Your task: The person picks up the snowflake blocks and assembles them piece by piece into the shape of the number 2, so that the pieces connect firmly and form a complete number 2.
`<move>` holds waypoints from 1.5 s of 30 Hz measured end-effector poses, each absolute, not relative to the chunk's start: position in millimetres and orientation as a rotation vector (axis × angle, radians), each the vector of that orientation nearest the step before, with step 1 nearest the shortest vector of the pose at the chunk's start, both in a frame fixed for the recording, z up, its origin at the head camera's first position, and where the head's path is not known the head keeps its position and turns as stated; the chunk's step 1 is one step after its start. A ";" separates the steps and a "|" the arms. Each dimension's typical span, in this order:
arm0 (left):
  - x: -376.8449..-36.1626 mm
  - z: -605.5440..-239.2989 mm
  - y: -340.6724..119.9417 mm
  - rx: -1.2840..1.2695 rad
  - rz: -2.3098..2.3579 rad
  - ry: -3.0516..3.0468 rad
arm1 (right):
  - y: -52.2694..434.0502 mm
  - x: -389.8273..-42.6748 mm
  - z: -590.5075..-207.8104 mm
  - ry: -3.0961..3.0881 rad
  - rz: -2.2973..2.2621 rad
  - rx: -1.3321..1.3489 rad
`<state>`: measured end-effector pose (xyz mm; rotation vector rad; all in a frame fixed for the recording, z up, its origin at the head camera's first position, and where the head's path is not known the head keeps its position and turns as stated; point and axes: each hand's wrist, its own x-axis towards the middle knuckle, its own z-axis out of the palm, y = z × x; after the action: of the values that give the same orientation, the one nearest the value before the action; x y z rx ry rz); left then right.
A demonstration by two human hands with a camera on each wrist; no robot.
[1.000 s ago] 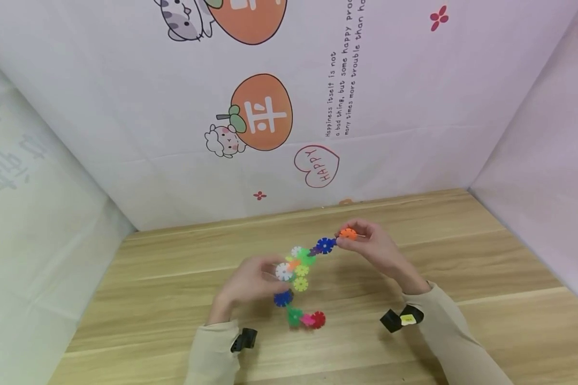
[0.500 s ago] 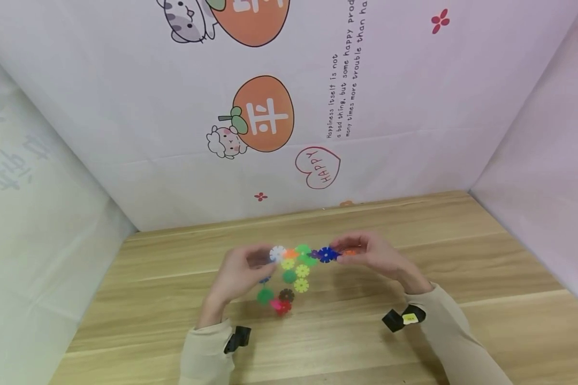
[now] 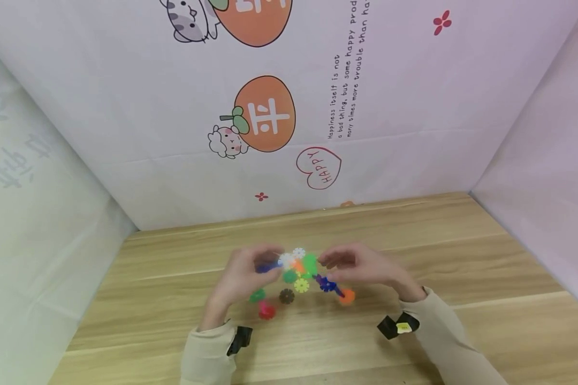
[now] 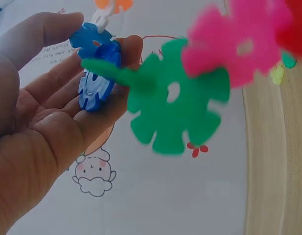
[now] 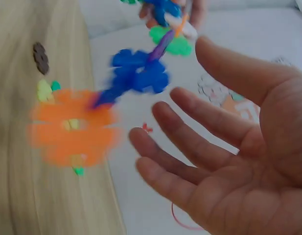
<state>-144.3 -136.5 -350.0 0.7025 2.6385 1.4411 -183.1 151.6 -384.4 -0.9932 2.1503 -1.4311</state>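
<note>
My left hand (image 3: 243, 280) holds a chain of interlocking plastic snowflake discs above the table. In the left wrist view, its thumb and fingers are about the blue discs (image 4: 98, 81), with a green disc (image 4: 151, 122) and a pink disc (image 4: 239, 44) hanging beyond. On the chain's other side a dark blue disc (image 3: 327, 284) and an orange disc (image 3: 347, 297) slope down. My right hand (image 3: 368, 266) is near that side, fingers spread and loosely bent; in the right wrist view, the orange disc (image 5: 75, 139) hangs apart from it, blurred.
Loose discs lie on the wooden table (image 3: 462, 267): a brown one (image 3: 287, 297), a yellow one (image 3: 301, 285), a teal one (image 3: 290, 276) and a white one (image 3: 298, 253). Printed cloth (image 3: 390, 160) stands behind and along both sides.
My right hand has let go of the chain's orange end, which has dropped from level with the hand to below it. The red end has swung left under my left hand.
</note>
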 end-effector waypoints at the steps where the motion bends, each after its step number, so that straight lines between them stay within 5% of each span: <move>1: -144.0 -350.3 -135.1 0.733 1.426 2.641 | 147.6 -181.0 -384.2 2.177 -1.433 -0.990; 28: -136.9 -347.0 -110.1 0.862 1.415 2.848 | 114.3 -162.6 -386.7 2.215 -1.692 -0.910; 39: -130.8 -335.4 -112.2 1.097 1.684 2.836 | 127.5 -170.1 -378.0 2.268 -1.837 -0.596; 45: -133.8 -348.9 -99.1 0.978 1.373 2.596 | 131.4 -176.2 -368.2 2.334 -1.831 -0.498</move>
<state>-133.8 -99.1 -348.9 0.9781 2.5958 1.3726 -176.2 131.4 -368.2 -0.4979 2.3338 -1.8314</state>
